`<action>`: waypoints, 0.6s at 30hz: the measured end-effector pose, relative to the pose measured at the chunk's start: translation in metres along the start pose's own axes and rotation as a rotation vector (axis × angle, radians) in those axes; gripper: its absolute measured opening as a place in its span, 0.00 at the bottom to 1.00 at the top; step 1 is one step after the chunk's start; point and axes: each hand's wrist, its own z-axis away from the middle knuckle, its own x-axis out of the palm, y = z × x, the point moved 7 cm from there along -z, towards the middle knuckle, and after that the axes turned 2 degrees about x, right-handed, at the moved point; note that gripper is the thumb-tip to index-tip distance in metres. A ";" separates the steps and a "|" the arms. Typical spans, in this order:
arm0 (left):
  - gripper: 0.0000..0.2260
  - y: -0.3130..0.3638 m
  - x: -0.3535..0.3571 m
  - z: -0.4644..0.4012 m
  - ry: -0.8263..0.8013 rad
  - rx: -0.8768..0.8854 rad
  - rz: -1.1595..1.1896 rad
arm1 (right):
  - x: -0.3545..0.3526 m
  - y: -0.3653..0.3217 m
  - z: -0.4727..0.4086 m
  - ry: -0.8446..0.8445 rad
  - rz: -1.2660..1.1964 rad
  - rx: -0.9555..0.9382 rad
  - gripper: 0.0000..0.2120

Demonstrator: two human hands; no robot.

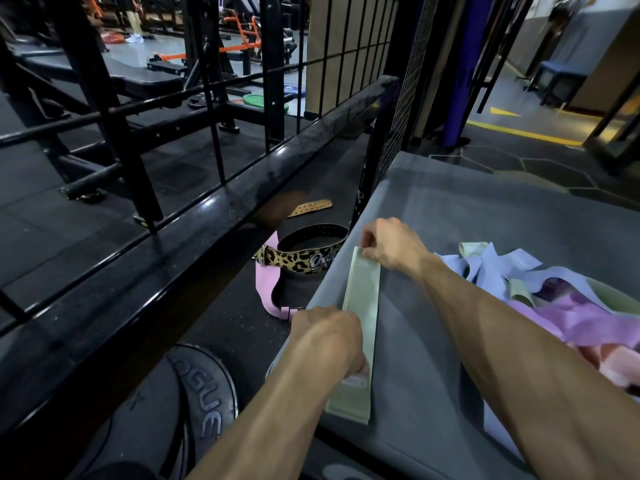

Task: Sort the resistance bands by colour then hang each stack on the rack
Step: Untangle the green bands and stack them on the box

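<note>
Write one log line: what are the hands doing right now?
step: sorting | left hand: pressing green band | right hand: pinching its far end | pile: unsorted

We stand in a gym: beyond the black rack rail [214, 216] lie benches [145, 76], weight plates [265, 100] and orange machines [239, 36].

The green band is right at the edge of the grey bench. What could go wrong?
The green band lies along the bench's left edge, with the left hand pressing its near part and the right hand pinching its far end. If nudged, it could slide off onto the floor near the leopard belt. Also, the right forearm crosses close to the mixed band pile, so it might drag loose bands out of place.
</note>
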 end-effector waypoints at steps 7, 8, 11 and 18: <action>0.09 0.000 -0.001 0.000 0.001 0.019 -0.001 | -0.004 0.000 -0.004 0.031 0.008 -0.017 0.04; 0.10 0.000 0.000 -0.001 -0.001 0.018 -0.004 | -0.003 0.000 -0.004 0.037 0.010 -0.012 0.04; 0.09 -0.001 -0.001 -0.001 0.009 0.020 0.003 | -0.002 -0.001 -0.004 0.052 0.025 0.010 0.04; 0.09 -0.001 0.000 -0.001 0.000 0.016 0.013 | 0.003 -0.005 -0.006 -0.017 0.049 0.013 0.07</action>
